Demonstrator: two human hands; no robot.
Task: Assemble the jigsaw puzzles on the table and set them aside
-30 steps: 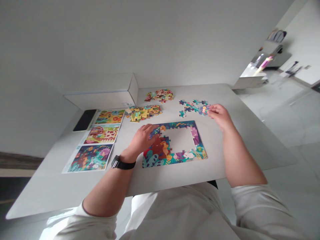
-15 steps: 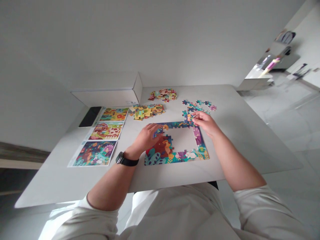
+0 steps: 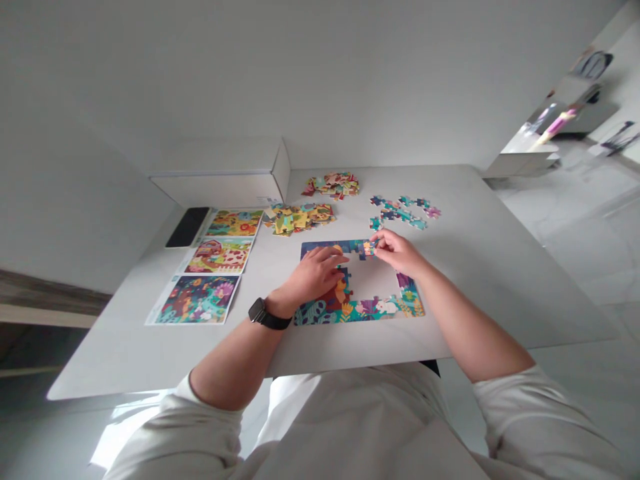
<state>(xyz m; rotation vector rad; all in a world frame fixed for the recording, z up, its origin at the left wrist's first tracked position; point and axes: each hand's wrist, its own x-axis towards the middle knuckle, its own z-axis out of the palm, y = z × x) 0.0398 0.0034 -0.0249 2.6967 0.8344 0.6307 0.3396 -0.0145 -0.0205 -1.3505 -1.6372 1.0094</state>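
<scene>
A partly assembled jigsaw puzzle lies flat on the table, its border joined around a gap in the middle. My left hand rests on the puzzle's left part with fingers spread, covering some of it. My right hand pinches a puzzle piece with an orange figure on dark blue, over the upper edge of the gap. Whether that piece touches its neighbours I cannot tell. Just beyond the right hand, loose blue and teal puzzle pieces are scattered.
Two heaps, yellow pieces and red-green pieces, lie further back. Picture sheets and a black phone are at the left. A white box stands against the wall. The table's front edge is close to my body.
My right hand has brought the pinched piece from beside the loose pieces down-left to the puzzle gap. My left hand has shifted slightly right over the puzzle. The view has moved a little.
</scene>
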